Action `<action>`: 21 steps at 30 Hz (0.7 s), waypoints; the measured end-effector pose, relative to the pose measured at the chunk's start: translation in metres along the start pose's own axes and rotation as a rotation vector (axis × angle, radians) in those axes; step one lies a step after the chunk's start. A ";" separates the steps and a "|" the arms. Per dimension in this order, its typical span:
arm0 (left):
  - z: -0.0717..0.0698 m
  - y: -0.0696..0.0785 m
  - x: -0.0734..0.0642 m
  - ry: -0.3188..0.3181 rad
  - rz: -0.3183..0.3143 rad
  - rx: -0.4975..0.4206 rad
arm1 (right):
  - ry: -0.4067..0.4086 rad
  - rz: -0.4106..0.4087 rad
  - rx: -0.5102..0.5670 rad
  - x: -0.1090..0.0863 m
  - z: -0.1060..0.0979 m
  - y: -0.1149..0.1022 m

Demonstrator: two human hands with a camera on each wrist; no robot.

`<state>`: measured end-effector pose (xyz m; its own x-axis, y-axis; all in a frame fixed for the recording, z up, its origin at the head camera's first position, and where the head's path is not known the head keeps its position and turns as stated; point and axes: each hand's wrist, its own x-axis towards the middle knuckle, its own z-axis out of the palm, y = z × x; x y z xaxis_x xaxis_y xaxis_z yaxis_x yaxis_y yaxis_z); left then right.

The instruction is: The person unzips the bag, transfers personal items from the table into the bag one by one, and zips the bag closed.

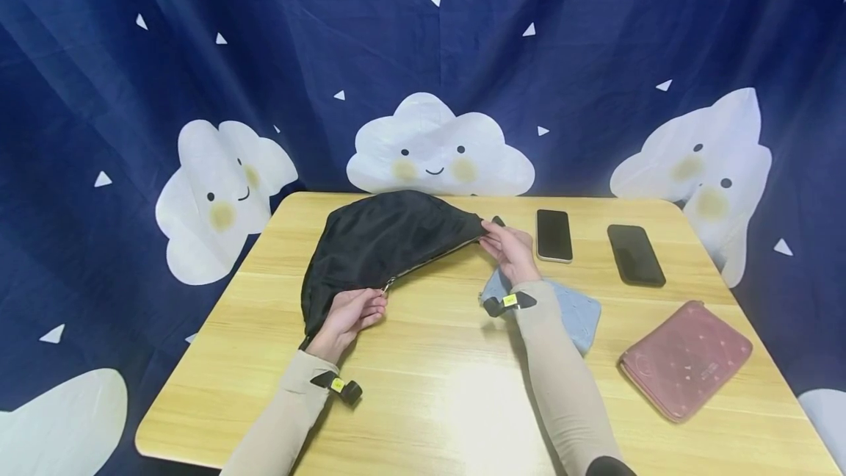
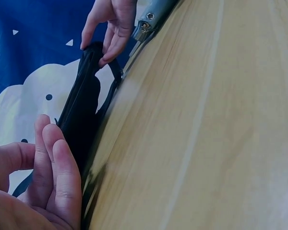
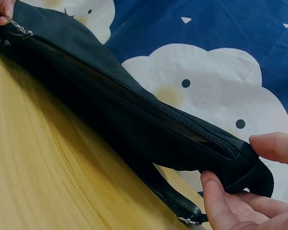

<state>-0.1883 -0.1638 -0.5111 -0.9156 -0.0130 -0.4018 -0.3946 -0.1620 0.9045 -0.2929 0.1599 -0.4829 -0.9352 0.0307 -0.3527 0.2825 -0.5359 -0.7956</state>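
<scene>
The head view is bright and mostly crisp, with a white glare washing out the grain of the table (image 1: pixel 218 395) between five and six o'clock, as if lit from above. Soft shadows run along the right sleeve (image 1: pixel 568 380) on its nine o'clock side and the left sleeve (image 1: pixel 280 406) on its three o'clock side. Wide-angle stretch splays the tabletop toward four and eight o'clock. Both wrist views are dimmer and softer; the left shows a pale sheen at four o'clock, while the right loses the black bag's (image 3: pixel 81 96) underside in shadow toward eight o'clock.
</scene>
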 end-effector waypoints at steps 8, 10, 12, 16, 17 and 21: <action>-0.007 -0.001 -0.001 -0.008 -0.006 0.005 | 0.001 -0.009 -0.004 0.002 0.001 0.002; -0.009 -0.001 -0.002 -0.001 -0.010 0.007 | 0.007 -0.010 -0.007 0.001 0.001 0.002; -0.011 -0.002 -0.002 -0.002 -0.007 0.016 | 0.011 -0.009 -0.011 0.001 0.001 0.001; -0.015 -0.003 -0.004 -0.005 -0.005 0.022 | 0.013 -0.010 -0.015 -0.001 0.001 0.001; -0.016 -0.002 -0.005 -0.013 -0.002 0.024 | 0.008 -0.005 -0.014 -0.001 0.001 0.000; -0.019 -0.001 -0.007 -0.028 0.004 0.029 | -0.005 0.010 -0.015 -0.002 0.002 -0.001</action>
<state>-0.1805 -0.1818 -0.5120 -0.9189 0.0146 -0.3943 -0.3926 -0.1336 0.9100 -0.2918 0.1585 -0.4809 -0.9332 0.0211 -0.3587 0.2953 -0.5236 -0.7991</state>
